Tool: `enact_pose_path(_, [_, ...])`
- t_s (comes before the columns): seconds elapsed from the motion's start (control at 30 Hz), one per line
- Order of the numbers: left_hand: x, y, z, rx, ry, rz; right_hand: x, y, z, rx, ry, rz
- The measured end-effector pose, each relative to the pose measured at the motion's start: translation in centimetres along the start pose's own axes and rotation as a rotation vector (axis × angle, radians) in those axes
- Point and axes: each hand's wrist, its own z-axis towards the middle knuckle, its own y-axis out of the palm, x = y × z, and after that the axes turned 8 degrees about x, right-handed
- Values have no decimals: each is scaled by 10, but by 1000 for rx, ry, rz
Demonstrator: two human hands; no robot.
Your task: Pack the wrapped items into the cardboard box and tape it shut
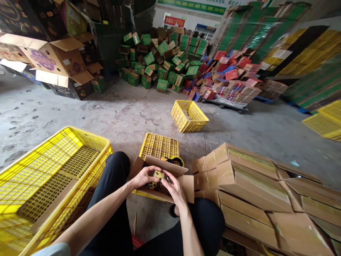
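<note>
Left hand (146, 176) and right hand (172, 183) — fingers curled, partly closed — grip a mottled item (159, 174) between them, below frame centre, over the open carton (187, 188). Its long axis runs roughly across the frame; neither hand is nearer. Carton holds similar pieces (153, 185), partly hidden. Large crate (90, 133), frame left: cardboard strip (55, 206) inside.

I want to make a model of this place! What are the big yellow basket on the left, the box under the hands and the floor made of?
Basket: probably hard plastic, slightly shiny, with an even, moulded-looking lattice. Box: looks like cardboard, brown and dull, with thin, flat flaps. Floor: likely concrete, mostly dull; it's grey with blotchy stains.
</note>
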Motion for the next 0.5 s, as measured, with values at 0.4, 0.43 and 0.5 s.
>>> enact_pose_path(0.4, [-1,0,-3,11,-105,-25,5,-5,2,119,-76,-25])
enact_pose_path(0.43, [-1,-1,-3,3,-103,-26,7,-5,2,112,-84,-26])
enact_pose_path(0.5, [-3,-2,0,11,-74,-30,10,-4,3,108,-105,-36])
